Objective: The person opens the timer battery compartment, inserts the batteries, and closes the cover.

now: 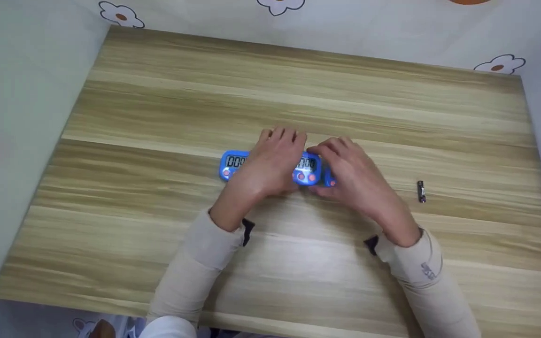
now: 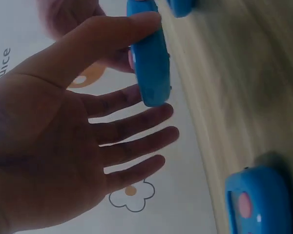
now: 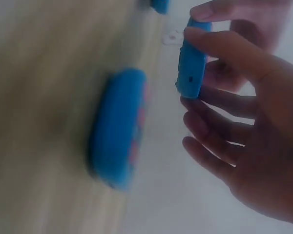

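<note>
Hands, left (image 1: 270, 164) and right (image 1: 352, 173), pinch one blue timer (image 1: 306, 169) with grey display and pink buttons.

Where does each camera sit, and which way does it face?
Head: above, looking down on the wooden table; both hands and beige sleeves show, with three blue plastic digital timers.
Left wrist: beside the left hand, looking along its palm at the middle blue timer.
Right wrist: beside the right hand, looking along its fingers.
Both wrist views share that middle timer.
</note>
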Demonstrator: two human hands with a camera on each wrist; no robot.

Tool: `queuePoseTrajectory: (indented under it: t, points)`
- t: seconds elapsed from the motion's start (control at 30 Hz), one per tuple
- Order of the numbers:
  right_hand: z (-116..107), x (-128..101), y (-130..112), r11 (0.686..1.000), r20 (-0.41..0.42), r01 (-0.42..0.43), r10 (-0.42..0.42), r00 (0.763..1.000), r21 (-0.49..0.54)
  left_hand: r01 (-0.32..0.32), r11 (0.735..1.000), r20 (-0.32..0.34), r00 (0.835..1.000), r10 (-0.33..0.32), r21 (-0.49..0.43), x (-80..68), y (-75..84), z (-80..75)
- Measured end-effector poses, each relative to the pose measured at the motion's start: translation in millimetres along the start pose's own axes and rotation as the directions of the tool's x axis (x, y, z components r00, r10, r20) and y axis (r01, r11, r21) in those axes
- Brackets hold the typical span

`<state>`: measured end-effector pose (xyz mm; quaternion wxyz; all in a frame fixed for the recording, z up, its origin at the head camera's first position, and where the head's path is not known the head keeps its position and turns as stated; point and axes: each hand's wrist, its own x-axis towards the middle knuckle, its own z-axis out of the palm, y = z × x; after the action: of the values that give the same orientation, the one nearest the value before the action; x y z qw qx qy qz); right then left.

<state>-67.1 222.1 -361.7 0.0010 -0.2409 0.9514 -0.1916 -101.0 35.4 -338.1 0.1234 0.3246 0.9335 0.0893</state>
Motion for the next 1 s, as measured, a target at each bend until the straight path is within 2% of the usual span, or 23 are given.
queuePoseTrajectory:
  t: [0.1, 0.2, 0.3, 0.43, 0.57, 0.7, 0.87, 0.93, 1.0]
  points:
    - [13, 2, 1, 0.999, 0.032, 0.006, -0.004, 0.999, -0.048, 0.022, 0.996, 0.073, 0.997, -0.028, 0.087, 7.4, 2.8, 12.0]
    - [19, -1, 5, 0.998, 0.042, -0.001, 0.004, 0.999, -0.062, 0.024, 0.992, 0.104, 0.994, -0.037, 0.122, 13.2, 6.3, 19.1]
    - [16, -5, 10, 0.999, 0.061, -0.004, 0.006, 0.998, -0.038, 0.033, 0.992, 0.111, 0.993, -0.047, 0.124, 15.4, 8.6, 21.2]
    - [-1, -17, 23, 0.999, 0.095, -0.032, 0.032, 0.995, 0.003, 0.023, 0.996, 0.111, 0.993, -0.033, 0.088, 16.1, 12.3, 20.7]
    - [-21, -36, 40, 0.995, 0.106, -0.1, 0.098, 0.989, 0.01, -0.056, 0.998, 0.065, 0.996, 0.055, 0.02, 19.6, 21.5, 23.5]
    - [-25, -46, 53, 0.99, 0.136, -0.14, 0.137, 0.981, 0.008, -0.136, 0.991, 0.013, 0.991, 0.136, 0.016, 25.8, 31.8, 32.8]
    - [-16, -43, 58, 0.992, 0.167, -0.123, 0.119, 0.979, 0.01, -0.157, 0.984, -0.013, 0.987, 0.159, 0.079, 31.9, 36.5, 42.1]
    - [-18, -42, 57, 0.992, 0.15, -0.127, 0.125, 0.981, 0.008, -0.155, 0.986, -0.034, 0.987, 0.157, 0.066, 33.5, 36.1, 38.7]
    - [-26, -43, 56, 0.987, 0.111, -0.154, 0.149, 0.983, 0.035, -0.151, 0.988, -0.066, 0.986, 0.151, 0.011, 34.2, 35.7, 28.9]
